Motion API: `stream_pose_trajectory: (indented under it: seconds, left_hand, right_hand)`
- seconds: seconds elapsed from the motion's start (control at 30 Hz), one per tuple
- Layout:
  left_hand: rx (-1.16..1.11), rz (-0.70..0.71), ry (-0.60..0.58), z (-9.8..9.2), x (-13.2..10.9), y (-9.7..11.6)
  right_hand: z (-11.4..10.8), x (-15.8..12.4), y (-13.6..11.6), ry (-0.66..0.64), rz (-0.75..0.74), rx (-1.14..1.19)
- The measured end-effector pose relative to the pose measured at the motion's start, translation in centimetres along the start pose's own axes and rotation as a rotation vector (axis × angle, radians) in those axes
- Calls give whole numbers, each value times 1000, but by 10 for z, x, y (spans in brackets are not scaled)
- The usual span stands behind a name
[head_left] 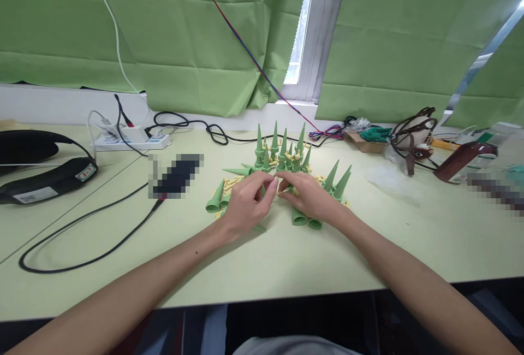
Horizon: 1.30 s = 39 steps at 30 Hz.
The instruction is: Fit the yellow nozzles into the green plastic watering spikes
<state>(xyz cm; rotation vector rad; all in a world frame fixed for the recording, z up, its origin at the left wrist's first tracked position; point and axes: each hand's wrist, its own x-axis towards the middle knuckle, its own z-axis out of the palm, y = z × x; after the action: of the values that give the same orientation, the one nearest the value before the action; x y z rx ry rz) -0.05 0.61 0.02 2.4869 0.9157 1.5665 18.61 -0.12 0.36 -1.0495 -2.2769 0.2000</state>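
Observation:
Both my hands meet at the middle of a pale green table (286, 262), over a heap of green plastic cones (282, 153) and small yellow pegs (233, 183). My left hand (245, 202) has its fingers curled and pinched around a green cone that mostly hides under it. My right hand (309, 196) pinches a small piece at its fingertips, touching the left fingertips; I cannot make out what it is. Several cones stand upright just behind the hands. Others lie on their sides to the left (215, 200) and under the right wrist (305, 218).
A white power strip (131, 139) with plugs and black cables sits at the back left. A black device (45, 180) lies at the far left. A black cable (90, 235) loops across the left table. Bags, a brown strap and clutter (413, 142) fill the back right. Green curtains hang behind.

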Motion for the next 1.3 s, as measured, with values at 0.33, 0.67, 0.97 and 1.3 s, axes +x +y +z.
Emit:
stream_pose_trajectory:
  seconds: [0.33, 0.67, 0.97, 1.3]
  left_hand:
    - [11, -38, -29, 1, 0, -4]
    - [12, -47, -42, -1, 1, -3]
    - [5, -23, -13, 0, 1, -3]
    - [-15, -66, 17, 1, 0, -8]
  right_hand:
    - [6, -2, -10, 306, -124, 115]
    - [5, -2, -13, 387, -122, 112]
    - [7, -2, -13, 394, -125, 121]
    - [7, 1, -14, 449, -146, 79]
